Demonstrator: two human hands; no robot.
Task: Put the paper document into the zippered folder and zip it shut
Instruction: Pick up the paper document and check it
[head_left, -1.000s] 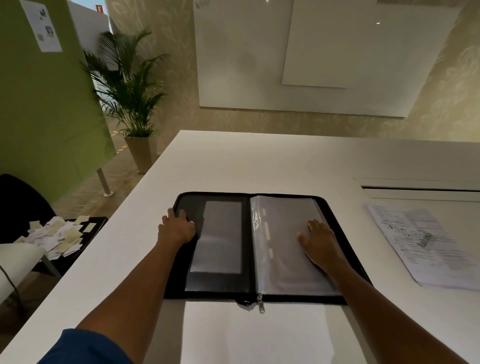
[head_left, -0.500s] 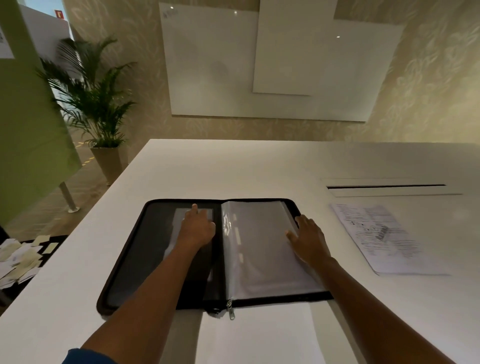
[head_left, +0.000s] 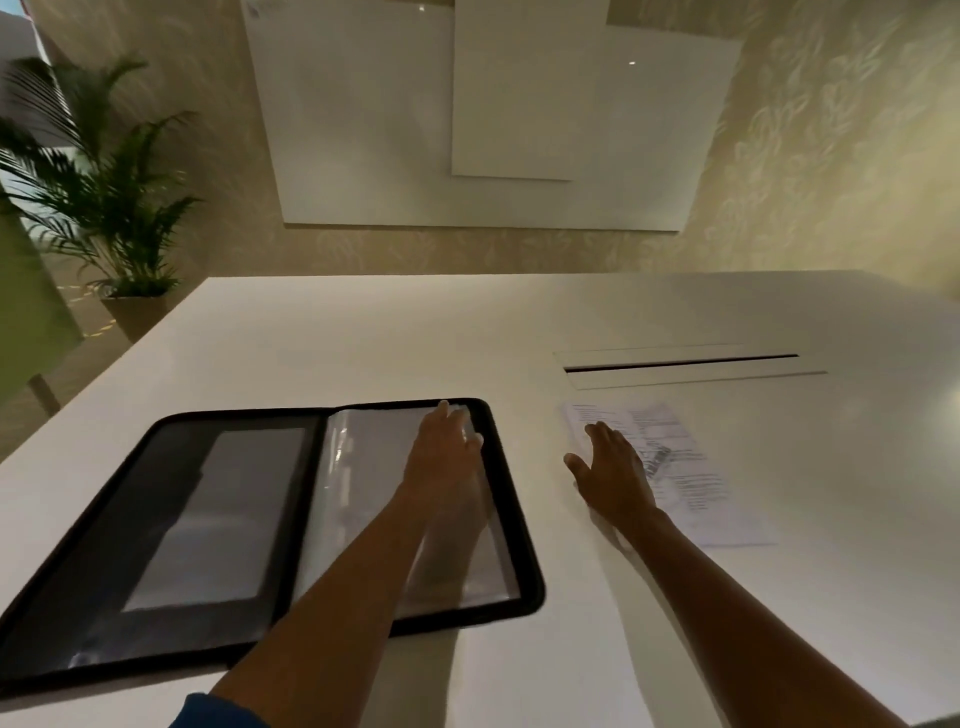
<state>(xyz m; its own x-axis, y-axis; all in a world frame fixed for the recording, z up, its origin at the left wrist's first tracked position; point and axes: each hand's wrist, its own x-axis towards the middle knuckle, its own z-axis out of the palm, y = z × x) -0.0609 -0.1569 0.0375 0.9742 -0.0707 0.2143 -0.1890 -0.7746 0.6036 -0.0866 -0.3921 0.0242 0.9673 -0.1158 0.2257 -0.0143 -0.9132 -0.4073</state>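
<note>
Potted plant (head_left: 98, 208) off left of white table (head_left: 363, 338); nothing between hands and paper. Black folder (head_left: 171, 525) open flat, left hand (head_left: 441, 457) spread on its clear sleeves. Right hand (head_left: 610, 470) open, fingers resting on paper (head_left: 696, 478), just right of folder.

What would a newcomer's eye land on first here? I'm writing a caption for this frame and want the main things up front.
The open black zippered folder lying flat on the white table, with the left hand resting on its clear plastic sleeves. Just to its right, the right hand reaches with spread fingers onto the printed paper document. Behind, a potted palm stands at far left and white wall panels hang above.
</note>
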